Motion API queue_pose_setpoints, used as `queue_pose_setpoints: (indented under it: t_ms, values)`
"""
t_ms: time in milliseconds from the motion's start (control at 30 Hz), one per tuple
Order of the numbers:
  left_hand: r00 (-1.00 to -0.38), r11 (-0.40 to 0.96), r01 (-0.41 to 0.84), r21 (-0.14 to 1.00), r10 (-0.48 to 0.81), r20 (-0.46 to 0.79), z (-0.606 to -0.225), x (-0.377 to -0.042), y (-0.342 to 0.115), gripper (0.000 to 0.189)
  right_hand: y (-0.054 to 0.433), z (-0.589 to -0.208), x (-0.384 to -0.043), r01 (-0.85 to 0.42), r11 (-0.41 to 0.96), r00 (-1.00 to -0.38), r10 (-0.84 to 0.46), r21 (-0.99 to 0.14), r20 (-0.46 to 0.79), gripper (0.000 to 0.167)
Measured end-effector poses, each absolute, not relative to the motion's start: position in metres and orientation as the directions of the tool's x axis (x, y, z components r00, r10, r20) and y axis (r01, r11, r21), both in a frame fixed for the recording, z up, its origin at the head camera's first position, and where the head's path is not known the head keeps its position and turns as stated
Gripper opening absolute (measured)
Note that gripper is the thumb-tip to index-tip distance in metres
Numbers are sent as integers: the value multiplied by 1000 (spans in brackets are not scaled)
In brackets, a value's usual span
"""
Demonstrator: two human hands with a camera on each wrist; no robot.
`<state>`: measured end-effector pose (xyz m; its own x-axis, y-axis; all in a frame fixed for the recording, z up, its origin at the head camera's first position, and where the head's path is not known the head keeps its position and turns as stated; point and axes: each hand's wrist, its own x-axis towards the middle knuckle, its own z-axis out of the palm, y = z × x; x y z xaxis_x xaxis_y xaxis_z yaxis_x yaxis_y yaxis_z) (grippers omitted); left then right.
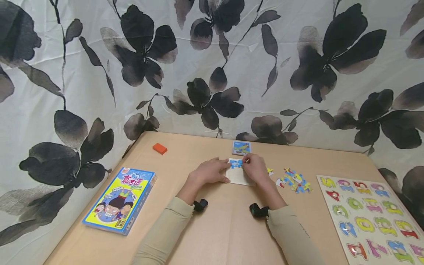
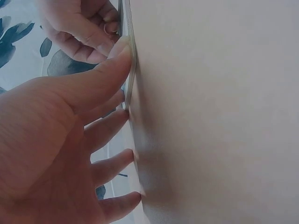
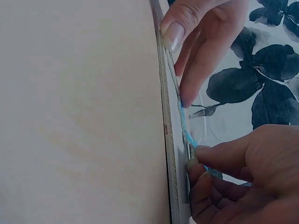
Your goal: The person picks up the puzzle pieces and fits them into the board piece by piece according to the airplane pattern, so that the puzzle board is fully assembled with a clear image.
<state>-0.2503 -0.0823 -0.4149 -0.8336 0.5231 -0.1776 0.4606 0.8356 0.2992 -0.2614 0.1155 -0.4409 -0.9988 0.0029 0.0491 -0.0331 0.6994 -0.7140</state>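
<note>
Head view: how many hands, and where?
2. The left hand is at the left edge of the white board; the right hand is at its upper right, beside the blue puzzle pieces. No sign of another hidden.

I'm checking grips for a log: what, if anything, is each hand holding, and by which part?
The right hand pinches a blue puzzle piece by an edge. The left hand touches the left edge of the white board.
</note>
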Motion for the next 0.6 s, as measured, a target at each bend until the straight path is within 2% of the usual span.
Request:
queue_pose_setpoints:
  t_ms: [167, 333, 600]
  values:
    - [-835, 840, 460, 286, 519, -181, -415, -251, -83, 69, 113, -442, -263, -76, 717, -997, -48, -693, 60, 11]
    - [-834, 840, 463, 283, 521, -182, -415, -252, -82, 69, 113, -442, -264, -70, 724, -998, -45, -687, 54, 18]
    - [-835, 839, 463, 285, 521, -179, -416, -251, -82, 68, 112, -443, -263, -95, 758, -995, -72, -646, 62, 22]
